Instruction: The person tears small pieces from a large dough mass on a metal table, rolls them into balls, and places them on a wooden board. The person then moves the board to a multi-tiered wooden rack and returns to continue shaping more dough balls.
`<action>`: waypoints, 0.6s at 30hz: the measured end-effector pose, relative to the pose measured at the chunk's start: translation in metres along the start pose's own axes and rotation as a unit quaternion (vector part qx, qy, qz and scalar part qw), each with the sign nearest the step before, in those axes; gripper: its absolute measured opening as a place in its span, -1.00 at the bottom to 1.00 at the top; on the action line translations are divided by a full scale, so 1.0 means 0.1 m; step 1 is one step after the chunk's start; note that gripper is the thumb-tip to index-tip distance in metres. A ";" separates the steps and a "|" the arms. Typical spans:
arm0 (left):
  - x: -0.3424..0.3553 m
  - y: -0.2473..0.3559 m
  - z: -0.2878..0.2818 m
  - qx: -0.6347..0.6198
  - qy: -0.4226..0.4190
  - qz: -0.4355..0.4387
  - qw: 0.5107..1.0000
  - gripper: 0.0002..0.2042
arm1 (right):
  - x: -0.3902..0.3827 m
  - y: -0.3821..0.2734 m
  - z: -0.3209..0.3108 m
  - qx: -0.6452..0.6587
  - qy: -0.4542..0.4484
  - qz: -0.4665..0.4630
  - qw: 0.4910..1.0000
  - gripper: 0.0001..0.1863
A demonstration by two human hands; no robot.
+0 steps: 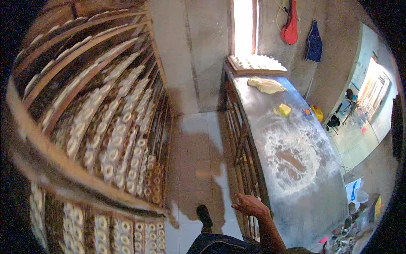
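My right hand (250, 206): bare, fingers loosely spread and slightly curled, nothing seen in its grasp; it hangs just beside the table's near-left edge. My left hand: out of view, its state I cannot tell.

Table (296, 211): long, smooth grey metal top, to my right. On it, a ragged ring of white powder (311, 171), dry and smeared, around a brownish bare patch; beyond that, a small yellow lump (284, 110), blocky; farther on, a pale, soft-looking slab of dough (267, 85), elongated and tapering.

Tray (258, 73): wooden edge, at the table's far end, rows of small white pieces (258, 62) on it, washed out by window light.

Rack (46, 146): wooden, to my left, many tiers, loaded with pale rings (122, 128), rounded and matte; the upper rows blur together.

Wall: a red item and a dark blue cloth (314, 42), hanging.

Hard to make out: the jumble (353, 228) at lower right, bent by the lens. My foot (204, 216): dark-shod, on pale tile, leg partly hidden by dark clothing.
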State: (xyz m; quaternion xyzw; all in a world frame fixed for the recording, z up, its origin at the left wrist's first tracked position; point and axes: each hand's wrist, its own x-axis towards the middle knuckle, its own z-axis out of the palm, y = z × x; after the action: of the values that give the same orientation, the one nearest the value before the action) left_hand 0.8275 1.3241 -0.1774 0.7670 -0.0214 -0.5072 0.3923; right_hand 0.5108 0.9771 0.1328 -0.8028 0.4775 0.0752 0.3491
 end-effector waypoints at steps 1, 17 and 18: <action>0.24 0.34 -0.02 0.011 -0.007 0.007 1.000 -0.64 | 0.27 -0.09 -0.09 0.018 0.028 -0.016 0.999 -0.38; 3.94 5.99 2.35 0.059 -0.178 0.237 0.953 -0.64 | 4.69 0.97 -2.77 0.449 0.274 -0.175 0.832 -0.51; 3.90 6.40 2.93 0.092 -0.221 0.279 0.930 -0.63 | 4.85 1.17 -3.04 0.484 0.286 -0.126 0.818 -0.51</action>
State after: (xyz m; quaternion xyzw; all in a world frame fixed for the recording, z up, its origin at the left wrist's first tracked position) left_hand 1.0173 0.5434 -0.1273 0.6318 -0.3669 -0.5298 0.4307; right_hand 0.6085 0.4038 0.0819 -0.5690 0.4255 -0.4429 0.5468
